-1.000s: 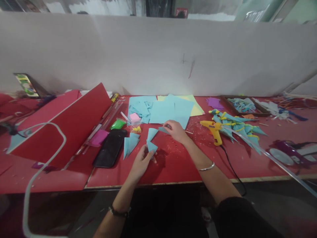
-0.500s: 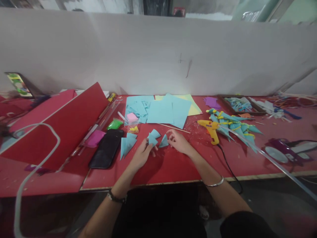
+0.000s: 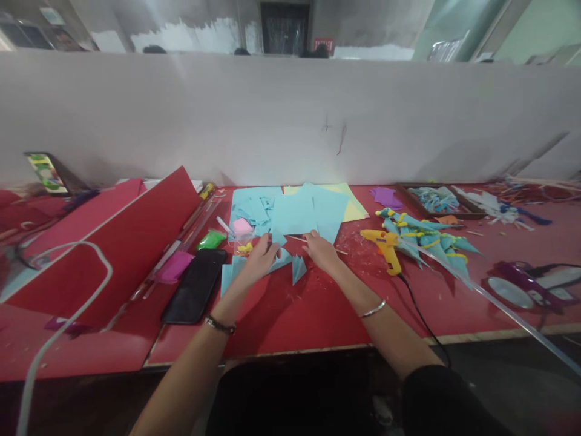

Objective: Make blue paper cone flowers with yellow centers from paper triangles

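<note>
Between the bent fingers of my left hand (image 3: pixel 261 259) is a small piece of light-blue paper (image 3: pixel 275 240), its lower part hidden by the fingers. More folded blue paper (image 3: pixel 282 260) shows just under and right of that hand. My right hand (image 3: pixel 321 251) has its fingertips closed at a thin stick (image 3: pixel 339 251) that lies slanting on the table. Below the right fingers a small folded blue paper cone (image 3: pixel 298 270) rests on the red surface. Other blue paper cones (image 3: pixel 228 272) lie left of my left hand, partly covered by my forearm.
Blue sheets (image 3: pixel 294 209) lie behind the hands. To the right are a yellow glue gun (image 3: pixel 385 247) with its cord and a blue-and-yellow paper craft (image 3: pixel 436 239). A black phone-like object (image 3: pixel 195 287), green bag (image 3: pixel 211 240) and leaning red board (image 3: pixel 113 254) are left.
My right hand has left the small paper cone and moved to the thin stick. My left hand has moved slightly up and left with its paper. The view has tilted up a little.
</note>
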### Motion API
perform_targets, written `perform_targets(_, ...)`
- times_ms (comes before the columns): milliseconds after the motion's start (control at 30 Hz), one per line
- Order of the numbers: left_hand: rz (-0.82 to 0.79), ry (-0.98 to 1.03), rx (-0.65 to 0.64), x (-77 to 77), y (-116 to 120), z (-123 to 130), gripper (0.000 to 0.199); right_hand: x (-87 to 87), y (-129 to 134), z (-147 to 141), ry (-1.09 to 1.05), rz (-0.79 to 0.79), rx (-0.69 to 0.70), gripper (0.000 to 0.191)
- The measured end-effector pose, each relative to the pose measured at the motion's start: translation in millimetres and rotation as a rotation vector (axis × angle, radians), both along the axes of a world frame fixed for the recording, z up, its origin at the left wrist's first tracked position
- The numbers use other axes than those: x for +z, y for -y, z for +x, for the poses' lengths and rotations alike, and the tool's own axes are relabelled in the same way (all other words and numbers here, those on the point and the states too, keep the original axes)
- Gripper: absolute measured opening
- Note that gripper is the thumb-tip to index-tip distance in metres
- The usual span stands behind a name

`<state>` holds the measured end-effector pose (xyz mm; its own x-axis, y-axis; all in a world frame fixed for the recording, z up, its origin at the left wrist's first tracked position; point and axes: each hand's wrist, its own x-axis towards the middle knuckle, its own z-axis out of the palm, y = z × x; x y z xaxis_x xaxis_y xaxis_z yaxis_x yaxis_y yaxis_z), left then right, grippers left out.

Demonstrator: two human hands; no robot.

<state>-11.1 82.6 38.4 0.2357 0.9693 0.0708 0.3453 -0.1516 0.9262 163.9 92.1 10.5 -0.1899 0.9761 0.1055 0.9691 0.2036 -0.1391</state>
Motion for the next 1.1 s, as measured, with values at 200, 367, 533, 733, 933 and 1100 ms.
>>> perform_targets(200,0.253,-0.163,0.131,-11.6,-33.4,-3.1,0.009,-0.9,-0.3,0.5,0.046,0.003,0.018,0.018)
perform_targets(367,0.287,-0.203,0.171,-22.3,-39.3,-12.2,0.015,0.5,-0.4,4.4,0.066,0.026,0.069,0.022)
perform_targets(533,0.273,-0.205,0.148,-23.9,-36.6,-16.5,0.022,3.7,0.7,9.1,0.027,0.078,0.092,0.026)
perform_targets(733,0.261,-0.231,0.108,-28.2,-35.7,-10.7,0.024,2.6,6.1,9.9,-0.138,0.078,0.271,0.027)
perform_targets(933,0.292,-0.240,0.120,-29.5,-32.2,-7.5,0.024,-6.5,-0.6,12.7,-0.284,0.025,0.301,0.031)
perform_targets(1100,0.372,-0.322,0.091,-27.7,-29.5,-6.1,0.022,11.2,7.1,33.6,-0.248,-0.166,0.438,0.042)
